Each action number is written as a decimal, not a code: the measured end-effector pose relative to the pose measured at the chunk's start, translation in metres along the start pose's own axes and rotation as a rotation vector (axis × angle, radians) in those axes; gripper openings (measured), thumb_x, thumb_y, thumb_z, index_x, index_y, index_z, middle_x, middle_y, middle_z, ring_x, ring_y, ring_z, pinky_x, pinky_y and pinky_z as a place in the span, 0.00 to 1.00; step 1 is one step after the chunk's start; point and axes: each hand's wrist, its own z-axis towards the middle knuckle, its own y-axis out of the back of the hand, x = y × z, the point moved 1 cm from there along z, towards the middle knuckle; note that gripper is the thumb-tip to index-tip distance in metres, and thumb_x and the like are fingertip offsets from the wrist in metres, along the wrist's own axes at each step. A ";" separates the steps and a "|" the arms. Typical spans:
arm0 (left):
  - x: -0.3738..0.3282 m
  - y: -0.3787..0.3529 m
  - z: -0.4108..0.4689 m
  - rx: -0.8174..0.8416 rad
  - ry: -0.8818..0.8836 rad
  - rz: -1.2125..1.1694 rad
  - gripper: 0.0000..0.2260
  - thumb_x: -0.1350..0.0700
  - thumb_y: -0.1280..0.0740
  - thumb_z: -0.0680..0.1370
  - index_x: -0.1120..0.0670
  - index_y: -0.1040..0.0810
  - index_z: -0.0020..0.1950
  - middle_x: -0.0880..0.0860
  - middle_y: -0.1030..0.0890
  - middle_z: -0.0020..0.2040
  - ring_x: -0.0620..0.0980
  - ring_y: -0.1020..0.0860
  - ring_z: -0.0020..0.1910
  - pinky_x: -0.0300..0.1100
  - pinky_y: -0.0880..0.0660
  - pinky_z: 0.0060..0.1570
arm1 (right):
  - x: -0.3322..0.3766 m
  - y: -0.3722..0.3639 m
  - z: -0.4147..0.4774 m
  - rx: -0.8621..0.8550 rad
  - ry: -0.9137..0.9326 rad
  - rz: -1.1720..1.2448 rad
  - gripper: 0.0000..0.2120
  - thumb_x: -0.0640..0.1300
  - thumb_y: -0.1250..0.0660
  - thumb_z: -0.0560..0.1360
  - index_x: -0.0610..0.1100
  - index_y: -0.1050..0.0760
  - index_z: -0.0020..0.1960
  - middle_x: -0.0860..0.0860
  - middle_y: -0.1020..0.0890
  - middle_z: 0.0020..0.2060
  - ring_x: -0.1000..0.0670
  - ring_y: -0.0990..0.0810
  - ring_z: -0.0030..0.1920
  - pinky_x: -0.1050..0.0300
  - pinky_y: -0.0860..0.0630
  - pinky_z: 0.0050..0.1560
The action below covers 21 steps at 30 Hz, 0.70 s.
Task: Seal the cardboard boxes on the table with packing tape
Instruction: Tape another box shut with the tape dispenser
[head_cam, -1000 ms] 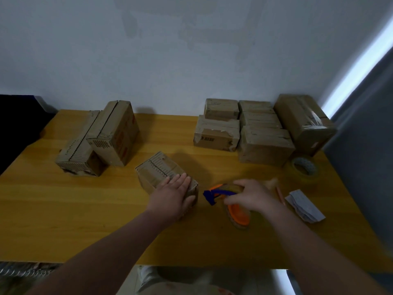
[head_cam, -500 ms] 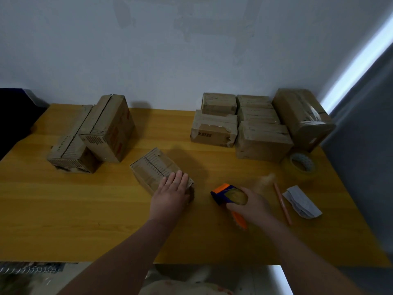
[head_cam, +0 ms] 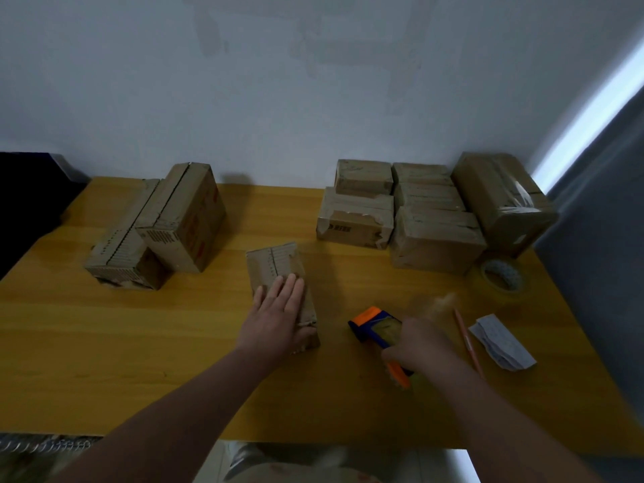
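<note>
Turned the small cardboard box (head_cam: pixel 278 273) since half a second back: was lying diagonal, now set with its long side toward roughly 12 o'clock, about mid-table (head_cam: pixel 139 360). Pressing down on its near end with the left hand (head_cam: pixel 278 318), flat and straight-fingered, gripping nothing. Off at 3 o'clock from that box, gripping the orange-and-blue tape dispenser (head_cam: pixel 378 327) with the right hand (head_cam: pixel 423 346), curled round the handle, a bit blurry. Further out at 3 o'clock: pencil (head_cam: pixel 468 339), then folded paper (head_cam: pixel 501 346). Up at 2 o'clock: loose tape roll (head_cam: pixel 501 278) just beside a cluster of taped boxes (head_cam: pixel 435 238) by the wall. Over at 10 o'clock: two more boxes (head_cam: pixel 181 217), touching.
</note>
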 end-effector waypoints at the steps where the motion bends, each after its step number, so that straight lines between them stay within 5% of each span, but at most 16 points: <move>1: -0.003 0.000 0.002 0.010 0.030 0.034 0.36 0.37 0.47 0.79 0.51 0.63 0.78 0.49 0.63 0.78 0.49 0.63 0.77 0.51 0.63 0.74 | -0.001 0.001 0.000 0.000 0.002 0.016 0.18 0.54 0.29 0.71 0.47 0.33 0.51 0.53 0.29 0.40 0.53 0.28 0.40 0.60 0.29 0.36; 11: -0.002 0.001 0.005 0.100 0.041 0.100 0.35 0.40 0.45 0.80 0.48 0.62 0.78 0.48 0.61 0.79 0.48 0.60 0.77 0.67 0.59 0.71 | -0.001 0.002 0.002 0.056 0.003 0.129 0.22 0.54 0.29 0.71 0.46 0.32 0.58 0.51 0.27 0.46 0.50 0.25 0.48 0.58 0.30 0.39; 21: 0.017 0.009 0.009 0.175 -0.098 0.090 0.39 0.49 0.37 0.79 0.46 0.63 0.78 0.47 0.63 0.78 0.47 0.61 0.77 0.62 0.60 0.72 | 0.000 0.009 0.002 0.062 0.035 0.200 0.20 0.53 0.27 0.68 0.47 0.30 0.53 0.50 0.24 0.44 0.50 0.22 0.44 0.54 0.21 0.44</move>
